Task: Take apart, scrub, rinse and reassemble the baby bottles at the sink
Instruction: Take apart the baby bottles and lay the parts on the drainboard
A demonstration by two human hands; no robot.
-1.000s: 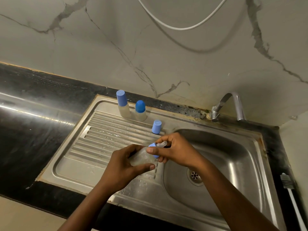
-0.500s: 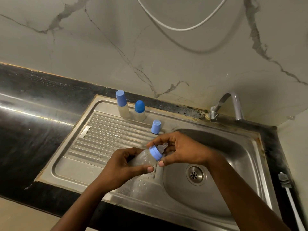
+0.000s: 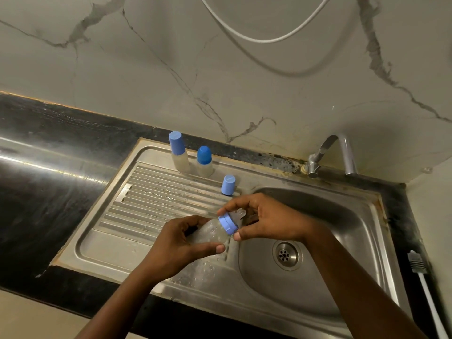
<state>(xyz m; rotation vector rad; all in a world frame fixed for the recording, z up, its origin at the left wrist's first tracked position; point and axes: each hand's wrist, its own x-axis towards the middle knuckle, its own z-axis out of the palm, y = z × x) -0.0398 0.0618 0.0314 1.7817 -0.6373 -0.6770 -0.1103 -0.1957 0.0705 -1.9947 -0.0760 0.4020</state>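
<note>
At the far left of the frame the black countertop (image 3: 36, 192) meets the raised steel rim of the sink unit, and the ribbed drainboard (image 3: 146, 204) spreads wet across the centre left. Along its back edge, upper centre, a tall capped bottle (image 3: 179, 155) and a shorter capped bottle (image 3: 205, 162) stand upright just beside each other. A loose blue cap (image 3: 228, 184) stands apart to their right, near the basin's lip. A stretch of open ribs separates these from the hands. In the centre, over the ridge between drainboard and basin, the left hand (image 3: 176, 243) curls fingers and thumb round the clear bottle (image 3: 210, 232), which is tilted neck-up to the right. The right hand (image 3: 269, 221) pinches its blue collar (image 3: 228, 223) between forefinger and thumb, and the teat (image 3: 241, 213) pokes out beyond it. Right of the hands the basin (image 3: 342, 228) opens wide around the drain (image 3: 285, 255). The tap (image 3: 337, 152) arches over the back rim. A white-handled brush (image 3: 425, 289) lies along the right edge.
</note>
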